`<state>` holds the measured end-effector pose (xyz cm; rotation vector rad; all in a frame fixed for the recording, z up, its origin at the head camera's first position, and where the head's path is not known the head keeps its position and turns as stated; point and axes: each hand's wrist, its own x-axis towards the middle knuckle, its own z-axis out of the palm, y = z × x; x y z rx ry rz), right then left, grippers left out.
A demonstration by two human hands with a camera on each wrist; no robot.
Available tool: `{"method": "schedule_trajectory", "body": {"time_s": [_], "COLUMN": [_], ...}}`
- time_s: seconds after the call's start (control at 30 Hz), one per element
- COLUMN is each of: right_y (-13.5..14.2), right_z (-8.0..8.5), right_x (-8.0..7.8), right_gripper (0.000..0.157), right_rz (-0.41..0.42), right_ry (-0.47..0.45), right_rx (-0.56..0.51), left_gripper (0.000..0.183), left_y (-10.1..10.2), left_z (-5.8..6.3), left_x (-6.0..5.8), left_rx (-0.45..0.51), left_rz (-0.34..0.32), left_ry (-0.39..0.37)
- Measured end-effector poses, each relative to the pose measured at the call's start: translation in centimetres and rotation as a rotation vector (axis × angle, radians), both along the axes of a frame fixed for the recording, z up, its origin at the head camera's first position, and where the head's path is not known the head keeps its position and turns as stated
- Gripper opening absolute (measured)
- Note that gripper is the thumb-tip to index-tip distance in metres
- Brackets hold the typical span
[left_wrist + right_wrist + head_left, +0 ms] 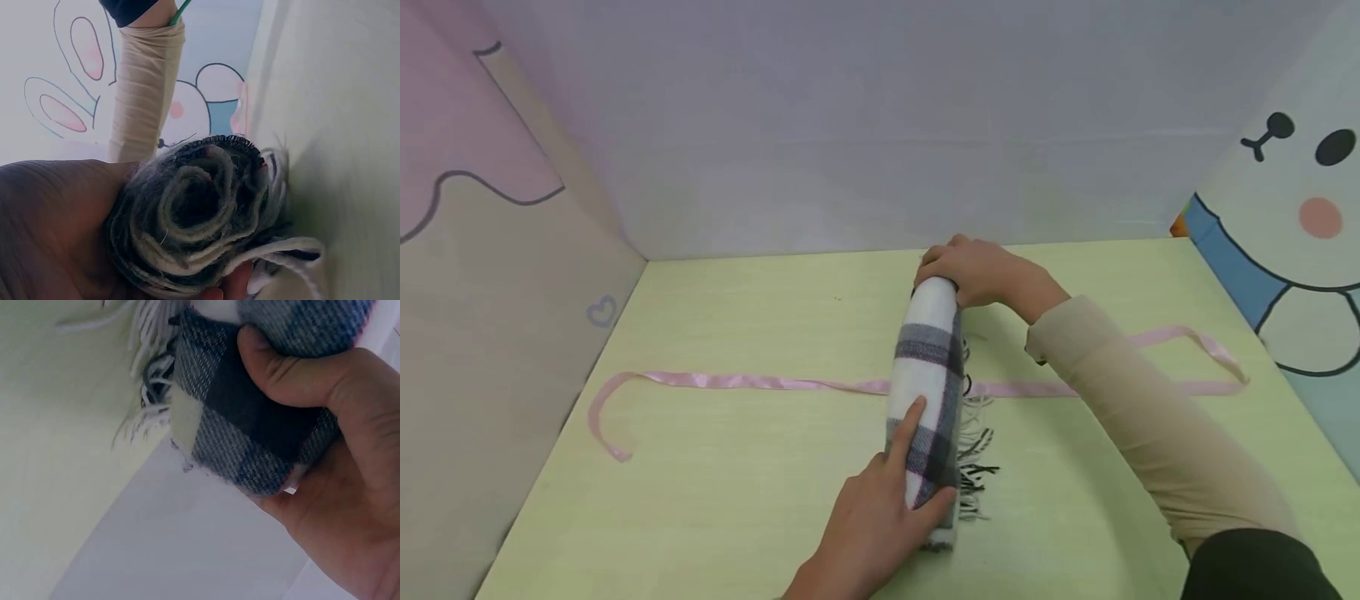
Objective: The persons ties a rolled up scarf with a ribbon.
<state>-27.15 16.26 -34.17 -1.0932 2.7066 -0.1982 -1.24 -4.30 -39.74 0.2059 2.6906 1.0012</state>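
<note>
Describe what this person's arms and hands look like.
The left hand and right hand wear no gloves. On the right, a snug, wrinkled beige sleeve runs from wrist to a black sleeve higher up. A thin green strip shows where they meet.

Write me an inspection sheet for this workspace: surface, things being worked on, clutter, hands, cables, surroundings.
Surface: pale yellow table.
Job's things: rolled plaid scarf, fringe spilling out on its right; pink ribbon extends to both sides of the roll.
Clutter: nothing seen.
Hands: left hand grips the near end; right hand holds the far end.
Cables: none certain; thin green strip at the right sleeve, nature unclear.
Surroundings: pale back wall; cartoon-printed right panel.
</note>
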Motion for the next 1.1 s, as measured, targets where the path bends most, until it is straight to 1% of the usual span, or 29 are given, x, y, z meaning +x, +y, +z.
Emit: {"method": "schedule_trajectory", "body": {"time_s": [0.13,0.3,0.43,0.6,0.83,0.97,1.1], "right_y": [-0.6,-1.5,-2.3,-3.5,-4.8,-4.8,-4.2], "right_z": [-0.8,-1.6,-2.4,-3.1,-4.0,-4.1,-4.0], "right_x": [-0.1,-0.1,-0.1,0.0,0.1,0.2,0.8], "right_gripper": [0.047,0.042,0.039,0.037,0.032,0.034,0.046], "right_rz": [-0.003,0.007,0.001,-0.013,-0.040,-0.046,-0.062], "right_ry": [-0.006,0.021,0.049,0.108,0.156,0.183,0.218], "right_rx": [0.005,0.017,0.032,0.073,0.135,0.146,0.144], "left_gripper": [0.103,0.103,0.102,0.105,0.103,0.096,0.087], "left_y": [0.5,1.0,1.0,0.9,0.6,0.4,0.1], "left_z": [-0.6,-0.9,-1.0,-1.1,-1.0,-0.8,-0.6], "left_x": [-0.2,-0.4,-0.5,-0.7,-0.8,-0.7,-0.7], "left_rx": [0.009,-0.007,-0.029,-0.041,-0.046,-0.033,-0.046], "left_rz": [0.009,0.002,-0.016,-0.039,-0.047,-0.050,-0.070], "left_ry": [-0.026,-0.063,-0.067,-0.066,-0.051,-0.053,-0.045]}}
